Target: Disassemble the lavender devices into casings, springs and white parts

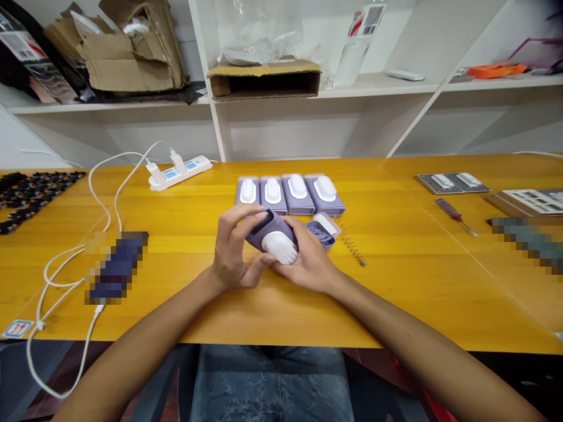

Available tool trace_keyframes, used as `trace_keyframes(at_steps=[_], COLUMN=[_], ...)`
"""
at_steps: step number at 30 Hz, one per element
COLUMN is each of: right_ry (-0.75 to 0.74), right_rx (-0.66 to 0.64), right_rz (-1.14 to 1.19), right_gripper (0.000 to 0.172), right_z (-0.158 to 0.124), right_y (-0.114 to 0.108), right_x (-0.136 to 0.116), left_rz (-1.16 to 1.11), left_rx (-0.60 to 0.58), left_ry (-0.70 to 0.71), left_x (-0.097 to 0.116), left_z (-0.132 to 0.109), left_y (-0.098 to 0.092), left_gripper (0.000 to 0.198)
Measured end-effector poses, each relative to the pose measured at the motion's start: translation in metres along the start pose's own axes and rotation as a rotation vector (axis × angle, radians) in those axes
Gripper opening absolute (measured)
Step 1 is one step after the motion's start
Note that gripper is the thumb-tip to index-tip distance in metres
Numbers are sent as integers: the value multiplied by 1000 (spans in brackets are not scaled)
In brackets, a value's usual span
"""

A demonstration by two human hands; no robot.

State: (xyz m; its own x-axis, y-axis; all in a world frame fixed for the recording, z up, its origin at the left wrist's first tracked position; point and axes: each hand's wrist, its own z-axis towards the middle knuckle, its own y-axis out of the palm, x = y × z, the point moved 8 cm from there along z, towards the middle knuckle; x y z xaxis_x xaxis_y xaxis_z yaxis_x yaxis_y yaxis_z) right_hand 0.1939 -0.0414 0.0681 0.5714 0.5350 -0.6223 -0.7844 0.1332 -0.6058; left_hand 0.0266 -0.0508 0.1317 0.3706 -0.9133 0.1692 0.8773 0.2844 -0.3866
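Two hands closed on purple plastic housing [269,227], white ribbed cap [280,247] facing me, over yellow tabletop [396,299], center. I keep left hand [233,249] on top, right hand [308,261] under cap: steady hold. Four similar units [298,194] at 12 o'clock; coiled spring [350,243] at 3 o'clock.

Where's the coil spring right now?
In the head view, the coil spring lies on the yellow wooden table, just right of the open purple casing and below the row of purple devices.
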Motion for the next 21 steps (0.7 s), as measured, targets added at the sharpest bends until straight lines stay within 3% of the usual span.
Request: trace_keyframes(at_steps=[3,6,9,15,21], right_ry=[65,-9,-98,-319,-362], right_rx=[19,4,-41,-11,45], right_rz=[145,204,147,74,93], right_gripper=[81,81,84,77,86], right_z=[-1,-4,-6,-2,1], right_y=[-5,-4,1,-3,-9], right_x=[7,8,10,-10,-14], left_rz=[-90,-296,-431,-465,-405], left_rx=[-28,-268,-423,-414,-322], left_ry=[-123,-195,-168,-118,-1], left_x=[-15,-22,-15,-13,-15], left_z=[1,-5,-12,-11,-13], left_y=[2,25,42,44,40], left_gripper=[78,99,94,91,86])
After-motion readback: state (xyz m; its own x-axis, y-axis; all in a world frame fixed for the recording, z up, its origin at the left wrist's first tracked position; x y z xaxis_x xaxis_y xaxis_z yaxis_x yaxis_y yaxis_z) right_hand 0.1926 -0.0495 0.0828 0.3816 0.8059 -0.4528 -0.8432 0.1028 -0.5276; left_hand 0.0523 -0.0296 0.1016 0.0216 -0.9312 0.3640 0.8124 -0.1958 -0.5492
